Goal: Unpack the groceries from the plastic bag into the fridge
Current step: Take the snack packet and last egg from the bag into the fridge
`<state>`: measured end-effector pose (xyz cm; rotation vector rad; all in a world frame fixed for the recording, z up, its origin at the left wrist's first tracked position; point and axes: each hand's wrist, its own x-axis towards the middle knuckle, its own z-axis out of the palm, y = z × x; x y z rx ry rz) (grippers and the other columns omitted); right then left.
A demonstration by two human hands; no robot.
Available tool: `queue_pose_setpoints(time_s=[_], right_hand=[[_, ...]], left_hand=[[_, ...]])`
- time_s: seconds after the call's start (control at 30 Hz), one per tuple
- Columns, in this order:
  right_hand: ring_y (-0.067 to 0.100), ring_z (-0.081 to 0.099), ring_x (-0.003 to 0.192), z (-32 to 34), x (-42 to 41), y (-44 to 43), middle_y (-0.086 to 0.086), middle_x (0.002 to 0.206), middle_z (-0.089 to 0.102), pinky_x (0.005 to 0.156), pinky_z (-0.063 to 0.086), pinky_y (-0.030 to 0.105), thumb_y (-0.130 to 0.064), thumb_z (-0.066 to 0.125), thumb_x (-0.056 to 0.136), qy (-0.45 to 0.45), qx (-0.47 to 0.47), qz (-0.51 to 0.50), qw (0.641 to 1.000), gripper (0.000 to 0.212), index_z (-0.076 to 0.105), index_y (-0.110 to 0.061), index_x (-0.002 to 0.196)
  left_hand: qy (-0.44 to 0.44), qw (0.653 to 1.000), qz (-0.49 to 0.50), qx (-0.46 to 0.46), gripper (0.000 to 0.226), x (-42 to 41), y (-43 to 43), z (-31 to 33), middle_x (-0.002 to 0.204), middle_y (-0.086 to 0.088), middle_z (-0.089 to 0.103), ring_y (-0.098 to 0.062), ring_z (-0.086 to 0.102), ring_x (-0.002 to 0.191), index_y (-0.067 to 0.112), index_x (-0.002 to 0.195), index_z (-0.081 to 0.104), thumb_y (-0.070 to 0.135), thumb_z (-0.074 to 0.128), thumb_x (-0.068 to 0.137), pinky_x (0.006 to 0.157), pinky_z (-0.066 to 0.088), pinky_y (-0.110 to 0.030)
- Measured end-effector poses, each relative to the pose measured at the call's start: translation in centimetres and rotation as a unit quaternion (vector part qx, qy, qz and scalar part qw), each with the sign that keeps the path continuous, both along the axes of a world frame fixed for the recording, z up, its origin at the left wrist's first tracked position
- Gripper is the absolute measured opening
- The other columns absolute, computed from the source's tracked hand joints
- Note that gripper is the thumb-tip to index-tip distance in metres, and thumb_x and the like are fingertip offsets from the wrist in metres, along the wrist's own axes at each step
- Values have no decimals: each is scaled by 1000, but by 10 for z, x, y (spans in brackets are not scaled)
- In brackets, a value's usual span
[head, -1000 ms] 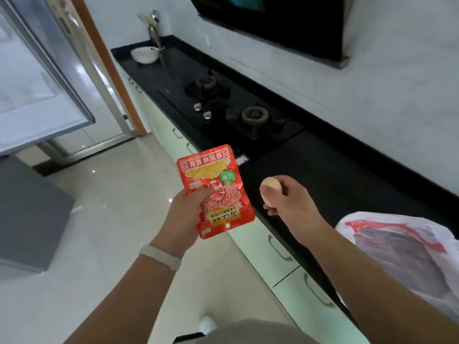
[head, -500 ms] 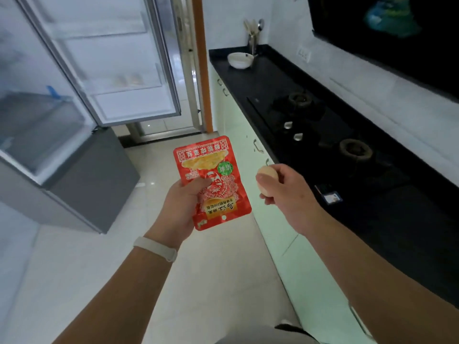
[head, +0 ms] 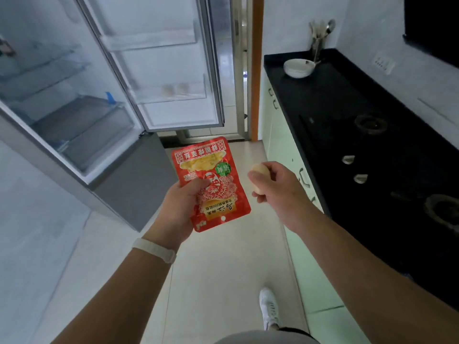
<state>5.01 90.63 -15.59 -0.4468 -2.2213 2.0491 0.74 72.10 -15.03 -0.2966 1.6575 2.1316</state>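
My left hand (head: 180,207) grips a red snack packet (head: 212,181) by its lower left edge, held upright in front of me. An egg (head: 259,176) sits in the closed fingers of my right hand (head: 278,188), just right of the packet. The fridge (head: 82,130) stands open ahead on the left, its glass shelves and clear drawer showing. Its open door (head: 173,70) faces me, with two pale eggs (head: 175,89) in a door shelf. The plastic bag is out of view.
A black counter (head: 347,100) with a gas hob (head: 372,150) runs along the right, over pale green cabinets (head: 285,145). A white bowl (head: 299,68) and a utensil holder (head: 318,43) stand at its far end. Pale tiled floor lies between fridge and cabinets.
My view has swung left from the counter toward the open fridge, and the plastic bag has left the frame. Both hands keep the same hold on the packet and the egg.
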Motion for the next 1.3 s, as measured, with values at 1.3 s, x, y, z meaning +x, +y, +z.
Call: queue_pose_setpoints(time_s=[1.3], right_hand=[[18,62,68,-6,-476,-159,6,84,64,61,53,26,-20,65,89,-29,55,157,986,9,63,-17,97]], left_hand=[[-33,982,185,19,25,-414,-183,-30,106,-7,77,-35,75,93,15,120,60,17,64,96,90,56,-55]])
